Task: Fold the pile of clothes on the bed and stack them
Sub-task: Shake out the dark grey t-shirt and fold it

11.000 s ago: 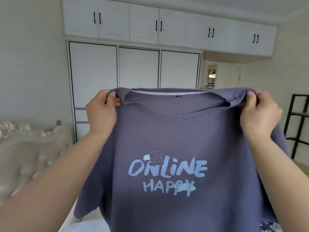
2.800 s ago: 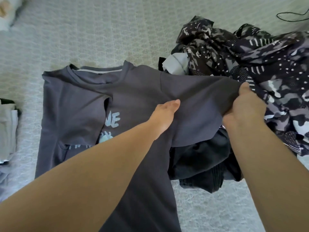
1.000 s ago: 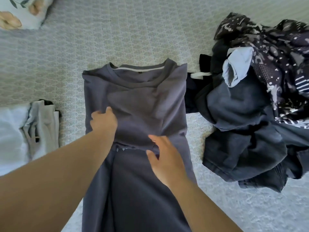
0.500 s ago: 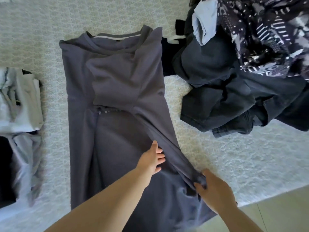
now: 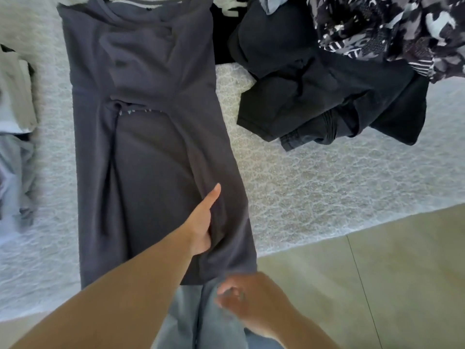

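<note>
A: Bed [image 5: 314, 197]: pale patterned cover, edge running along tan floor [image 5: 377, 285] at lower right.

B: Noted. Main item?

A: Grey-blue T-shirt [image 5: 151, 147], laid lengthwise on bed, collar at top, hem at near edge. Both sides folded inward into one long narrow panel; sleeves turned over chest; sliver of pale print visible at mid fold. Slightly blurred throughout.

B: Remaining laundry?

A: Unfolded pile [image 5: 327, 84] to right of T-shirt, dark garments in front, black-and-white patterned fabric behind, apart from lower half of T-shirt. Folded light clothes [image 5: 15, 109] at left edge, partly out of frame.

B: Grips?

A: Left hand [image 5: 203, 222]: open and flat, fingers extended, pressing lower right part of T-shirt; right flap of cloth lapping against fingers. Right hand [image 5: 241, 298]: at hem, near corner, fingers curled; blurred, so grip on fabric not confirmable.

B: Anything below?

A: Light blue jeans [image 5: 196, 323], worn by person, beneath hem.
</note>
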